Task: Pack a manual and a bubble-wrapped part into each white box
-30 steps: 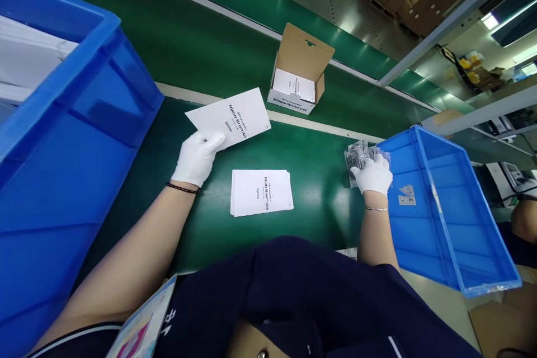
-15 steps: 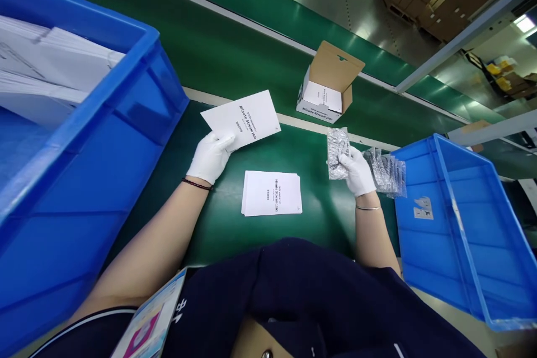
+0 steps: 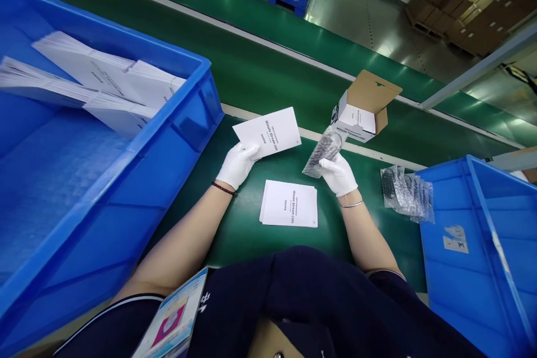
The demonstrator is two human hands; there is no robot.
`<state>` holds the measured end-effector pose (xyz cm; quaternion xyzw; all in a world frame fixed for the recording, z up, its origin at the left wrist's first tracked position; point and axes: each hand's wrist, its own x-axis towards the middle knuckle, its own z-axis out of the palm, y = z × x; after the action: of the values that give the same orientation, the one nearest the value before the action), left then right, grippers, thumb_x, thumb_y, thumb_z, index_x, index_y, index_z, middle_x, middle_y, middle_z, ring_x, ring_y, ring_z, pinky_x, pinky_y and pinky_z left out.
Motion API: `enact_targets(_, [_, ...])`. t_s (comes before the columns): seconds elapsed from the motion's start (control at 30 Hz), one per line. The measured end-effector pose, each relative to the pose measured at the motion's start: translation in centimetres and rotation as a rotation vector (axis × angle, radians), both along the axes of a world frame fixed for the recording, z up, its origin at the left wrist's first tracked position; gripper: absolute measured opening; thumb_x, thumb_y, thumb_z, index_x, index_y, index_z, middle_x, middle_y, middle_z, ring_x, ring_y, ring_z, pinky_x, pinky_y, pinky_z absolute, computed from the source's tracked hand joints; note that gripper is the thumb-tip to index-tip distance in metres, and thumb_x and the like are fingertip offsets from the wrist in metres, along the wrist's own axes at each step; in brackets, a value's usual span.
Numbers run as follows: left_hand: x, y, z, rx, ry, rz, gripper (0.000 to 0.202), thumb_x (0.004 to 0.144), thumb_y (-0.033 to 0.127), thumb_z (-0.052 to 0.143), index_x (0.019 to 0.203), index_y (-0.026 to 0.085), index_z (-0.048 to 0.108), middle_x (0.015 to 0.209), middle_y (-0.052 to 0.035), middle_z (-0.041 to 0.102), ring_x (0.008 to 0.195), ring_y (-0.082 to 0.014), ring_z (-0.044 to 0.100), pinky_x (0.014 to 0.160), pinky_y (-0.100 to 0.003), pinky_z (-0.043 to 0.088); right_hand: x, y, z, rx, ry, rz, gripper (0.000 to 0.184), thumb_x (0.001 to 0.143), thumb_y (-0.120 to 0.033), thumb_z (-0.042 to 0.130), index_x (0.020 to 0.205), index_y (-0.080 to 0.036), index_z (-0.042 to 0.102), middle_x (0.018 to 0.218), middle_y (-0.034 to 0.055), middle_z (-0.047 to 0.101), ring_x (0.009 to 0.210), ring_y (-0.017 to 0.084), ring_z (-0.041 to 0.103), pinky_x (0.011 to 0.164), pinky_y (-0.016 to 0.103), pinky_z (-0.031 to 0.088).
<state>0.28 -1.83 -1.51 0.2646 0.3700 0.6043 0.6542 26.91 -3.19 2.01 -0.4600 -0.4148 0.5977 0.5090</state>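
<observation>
My left hand, in a white glove, pinches the corner of a white booklet held above the green table. My right hand, also gloved, grips a small bubble-wrapped packet and holds it up beside the booklet. A stack of the same white booklets lies on the table between my arms. An open cardboard box with its flap up sits on the conveyor belt just beyond the packet.
A large blue bin with several white booklets fills the left. Another blue bin stands at the right, with a pile of bubble-wrapped packets beside it. Green conveyor belt runs across behind. Stacked cartons sit far back right.
My right hand lifted one bubble-wrapped packet from the pile by the right bin and carried it left toward the booklet. My left hand kept holding the booklet. The box on the belt drifted right.
</observation>
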Motion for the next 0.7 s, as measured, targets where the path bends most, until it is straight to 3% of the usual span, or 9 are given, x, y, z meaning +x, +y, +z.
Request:
enact_targets(0.1, [0.1,0.0,0.0,0.034,-0.023,0.020,0.062,0.065,0.029,0.087,0.121,0.015,0.067,0.138,-0.0159,0.062,0.128,-0.0318,0.060,0.111,-0.048,0.048,-0.3,0.3,-1.3,-0.045,0.079,-0.039,0.052,0.062,-0.047,0.080,0.109,-0.029,0.065,0.101,0.0004,0.073,0.099,0.023,0.069,0.099,0.048,0.054])
enact_targets(0.23, [0.1,-0.2,0.1,0.042,0.014,0.037,0.061,0.063,0.035,0.089,0.116,0.011,0.071,0.132,-0.0176,0.066,0.124,-0.0342,0.061,0.110,-0.048,0.048,-0.8,-0.5,-2.9,-0.111,0.048,-0.054,0.054,0.060,-0.052,0.083,0.108,-0.032,0.068,0.094,-0.0002,0.073,0.091,0.024,0.070,0.097,0.050,0.054])
enact_targets(0.37, [-0.2,0.1,-0.4,-0.003,0.038,0.073,0.061,0.058,0.042,0.091,0.108,0.012,0.075,0.118,-0.0177,0.072,0.111,-0.0348,0.068,0.097,-0.046,0.055,-0.5,0.0,-3.5,-0.105,0.033,-0.126,0.045,0.069,-0.061,0.076,0.106,-0.037,0.068,0.120,-0.0001,0.071,0.114,0.027,0.066,0.104,0.053,0.051])
enact_targets(0.47, [-0.5,0.1,-0.6,-0.005,0.050,0.087,0.062,0.058,0.046,0.091,0.110,0.015,0.075,0.119,-0.0172,0.072,0.110,-0.0335,0.068,0.091,-0.043,0.057,-0.2,0.8,-3.1,-0.142,-0.075,-0.061,0.043,0.070,-0.065,0.070,0.106,-0.040,0.070,0.137,-0.0016,0.063,0.130,0.030,0.058,0.104,0.054,0.051])
enact_targets(0.6, [-0.4,-0.1,-0.4,-0.004,0.047,0.083,0.070,0.057,0.048,0.092,0.116,0.015,0.073,0.125,-0.0183,0.069,0.115,-0.0331,0.067,0.094,-0.043,0.056,-0.2,0.6,-2.4,-0.094,-0.288,0.036,0.036,0.062,-0.056,0.073,0.093,-0.039,0.074,0.129,-0.0007,0.068,0.141,0.034,0.046,0.104,0.055,0.052])
enact_targets(0.7, [-0.3,-0.1,-0.5,-0.008,0.079,0.079,0.072,0.053,0.054,0.092,0.110,0.014,0.075,0.119,-0.0196,0.071,0.114,-0.0365,0.067,0.099,-0.050,0.054,-0.3,0.3,-2.2,-0.080,-0.380,0.076,0.032,0.057,-0.048,0.076,0.088,-0.040,0.075,0.124,-0.0023,0.070,0.145,0.036,0.039,0.104,0.056,0.054])
